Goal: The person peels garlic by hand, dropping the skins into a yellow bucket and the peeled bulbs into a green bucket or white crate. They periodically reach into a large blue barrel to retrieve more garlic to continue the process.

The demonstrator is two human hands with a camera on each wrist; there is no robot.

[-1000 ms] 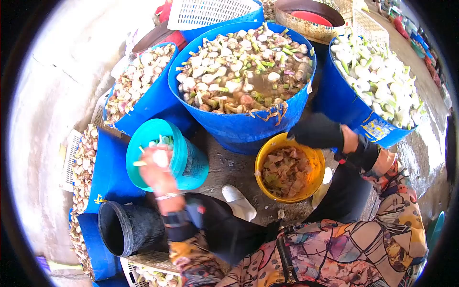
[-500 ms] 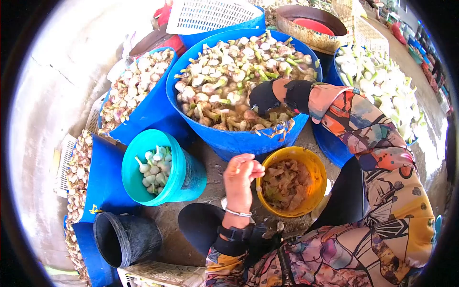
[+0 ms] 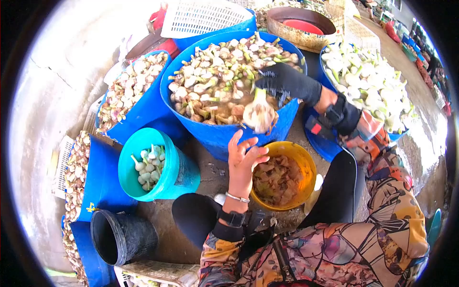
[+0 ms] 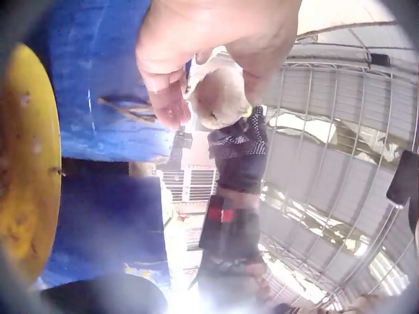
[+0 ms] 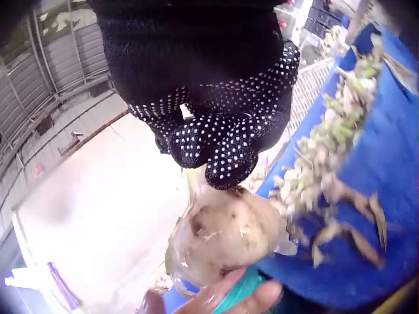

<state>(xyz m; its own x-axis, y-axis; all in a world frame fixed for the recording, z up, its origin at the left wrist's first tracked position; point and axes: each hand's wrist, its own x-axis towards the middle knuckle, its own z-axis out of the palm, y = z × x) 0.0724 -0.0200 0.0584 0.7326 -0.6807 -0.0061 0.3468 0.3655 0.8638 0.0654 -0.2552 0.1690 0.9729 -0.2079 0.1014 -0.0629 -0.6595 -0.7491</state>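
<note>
My right hand (image 3: 289, 85), in a black glove with white dots, pinches a garlic bulb (image 3: 259, 116) by its green stem over the near rim of the big blue tub (image 3: 210, 135). The bulb hangs root end down, with loose papery skin about it. Just below it is my bare left hand (image 3: 242, 160), fingers spread and bent, holding nothing. Its fingertips (image 5: 232, 288) come close under the bulb in the right wrist view. Several garlic bulbs float in murky water in the tub. Between my knees stands a yellow bucket (image 3: 310, 184) with peeled skins inside.
A teal bucket (image 3: 186, 174) with cleaned bulbs stands at left, beside a tipped black bucket (image 3: 136, 239). Blue tubs of garlic line the left side, and another blue tub (image 3: 315, 138) with pale bulbs is at right. A white crate (image 3: 205, 19) sits behind.
My left hand has come from the teal bucket, where it held a pale bulb, to the middle. My right hand reached into the big tub and has lifted out a garlic bulb.
</note>
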